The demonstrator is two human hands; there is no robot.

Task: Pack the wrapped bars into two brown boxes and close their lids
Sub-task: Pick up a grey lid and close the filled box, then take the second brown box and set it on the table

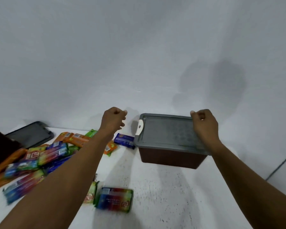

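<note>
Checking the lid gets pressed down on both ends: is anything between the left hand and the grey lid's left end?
Nothing visible. The left hand hangs in open air beside the grey plastic lid of the brown plastic box; a blue wrapped bar lies lower, by the box's left wall.

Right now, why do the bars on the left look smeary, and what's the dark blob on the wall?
In the head view, the wrapped bars at the left edge are blurred, likely motion; the dark patches on the wall are soft shadows above the brown box.
</note>
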